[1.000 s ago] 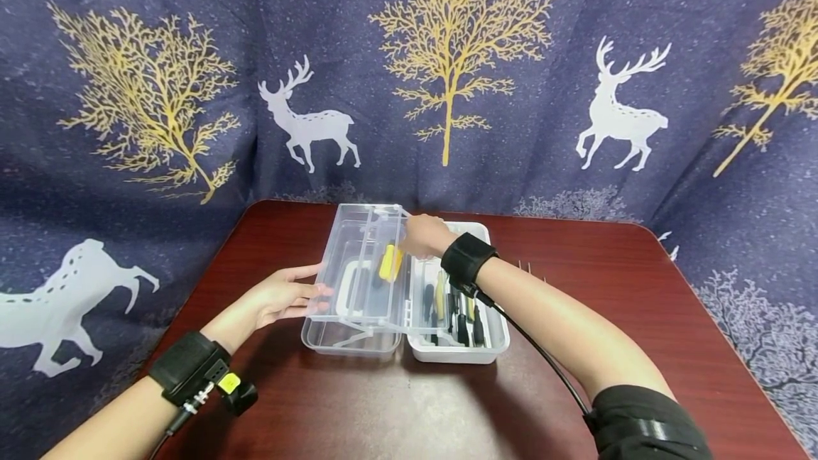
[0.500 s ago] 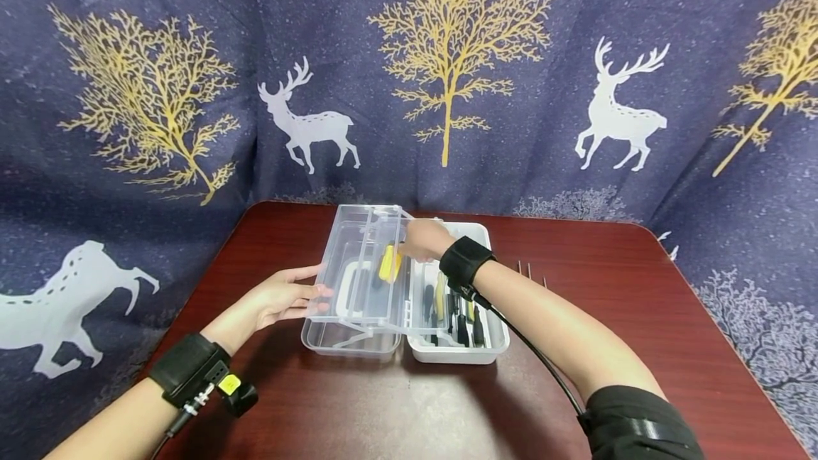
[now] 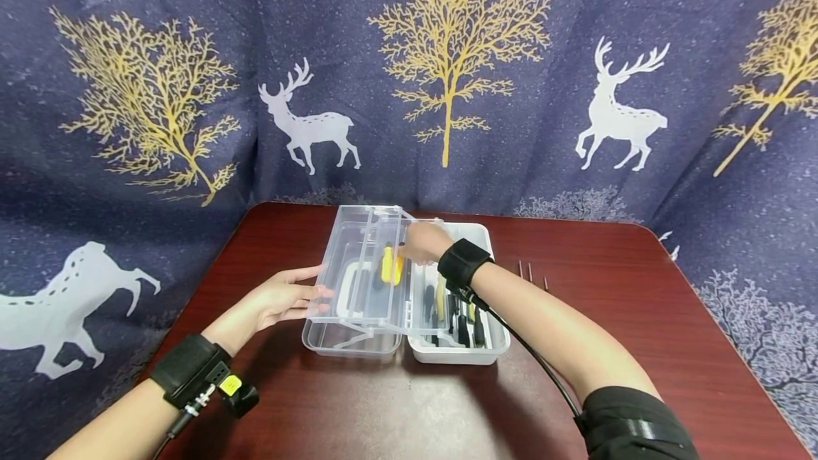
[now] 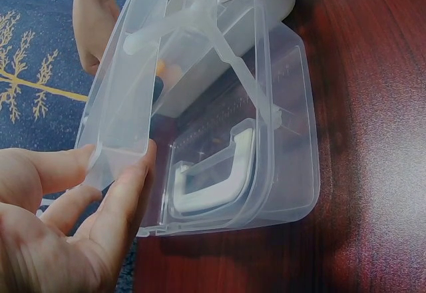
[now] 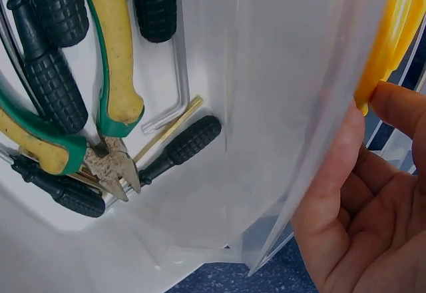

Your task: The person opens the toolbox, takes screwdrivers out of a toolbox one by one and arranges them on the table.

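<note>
My left hand (image 3: 287, 294) grips the outer edge of a clear folding tray (image 3: 348, 307); its thumb and fingers pinch the corner in the left wrist view. The tray is hinged over an opened toolbox with a white base (image 3: 456, 355) and a clear lid (image 4: 293, 173) with a white handle (image 4: 219, 190). My right hand (image 3: 427, 240) reaches over the tray, and its thumb and a finger pinch the end of a yellow plastic object (image 5: 393, 36), kind unclear. In the base lie pliers (image 5: 118, 53) with yellow-green handles, black-handled screwdrivers (image 5: 190, 140) and a hex key (image 5: 181, 73).
Several thin metal rods (image 3: 529, 272) lie on the dark red table (image 3: 594, 261), right of the toolbox. A patterned curtain (image 3: 511, 126) hangs behind the table. A cable (image 3: 543, 353) runs along the right forearm.
The yellow object has shifted very slightly under the right hand. The right forearm has drawn a little left. My left hand keeps its grip on the tray edge.
</note>
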Demonstrator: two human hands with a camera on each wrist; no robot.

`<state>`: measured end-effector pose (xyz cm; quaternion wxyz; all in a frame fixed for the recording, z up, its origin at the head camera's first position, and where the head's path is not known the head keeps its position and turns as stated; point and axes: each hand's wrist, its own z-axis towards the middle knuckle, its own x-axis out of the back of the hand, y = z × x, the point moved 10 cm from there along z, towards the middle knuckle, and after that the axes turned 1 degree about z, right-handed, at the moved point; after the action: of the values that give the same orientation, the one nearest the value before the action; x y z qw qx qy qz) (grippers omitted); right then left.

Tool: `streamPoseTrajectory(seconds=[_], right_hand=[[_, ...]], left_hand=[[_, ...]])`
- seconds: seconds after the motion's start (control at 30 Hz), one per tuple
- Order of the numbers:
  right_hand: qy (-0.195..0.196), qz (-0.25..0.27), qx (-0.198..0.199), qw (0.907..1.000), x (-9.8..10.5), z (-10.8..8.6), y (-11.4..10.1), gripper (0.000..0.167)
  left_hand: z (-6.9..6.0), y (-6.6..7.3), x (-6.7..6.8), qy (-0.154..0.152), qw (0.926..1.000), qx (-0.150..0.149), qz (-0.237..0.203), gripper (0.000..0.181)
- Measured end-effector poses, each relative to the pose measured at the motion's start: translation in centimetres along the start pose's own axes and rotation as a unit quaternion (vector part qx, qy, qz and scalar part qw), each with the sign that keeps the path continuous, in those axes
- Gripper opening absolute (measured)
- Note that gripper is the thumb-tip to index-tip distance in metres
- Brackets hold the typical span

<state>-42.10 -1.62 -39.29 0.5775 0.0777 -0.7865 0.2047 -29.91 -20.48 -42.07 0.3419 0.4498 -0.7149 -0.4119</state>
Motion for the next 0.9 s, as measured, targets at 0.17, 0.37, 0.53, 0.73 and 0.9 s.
streamPoseTrajectory(seconds=[0.17, 0.37, 0.53, 0.73, 0.9], right_hand=[[-0.009, 0.028, -0.003, 0.9996, -0.3, -0.2, -0.1, 0.046], [-0.027, 0.068, -0.022, 0.9971, -0.6, -0.3, 0.1, 0.036], [-0.033, 0.076, -0.032, 0.9961, -1.0, 0.0, 0.3, 0.034], [-0.024, 0.099, -0.023, 0.9945, -1.5, 0.2, 0.5, 0.036], [-0.022, 0.121, -0.016, 0.9923, -1.6, 0.3, 0.5, 0.04]], left_hand=[[0.0, -0.1, 0.0, -0.003, 1.0, 0.0, -0.007, 0.069], [0.0, 0.1, -0.1, -0.002, 1.0, -0.001, -0.008, 0.07], [-0.2, 0.2, -0.2, -0.002, 0.9999, 0.0, -0.011, 0.069], [-0.2, 0.1, -0.3, -0.001, 1.0, 0.001, -0.01, 0.069], [-0.1, 0.1, -0.1, -0.003, 1.0, -0.003, -0.008, 0.07]])
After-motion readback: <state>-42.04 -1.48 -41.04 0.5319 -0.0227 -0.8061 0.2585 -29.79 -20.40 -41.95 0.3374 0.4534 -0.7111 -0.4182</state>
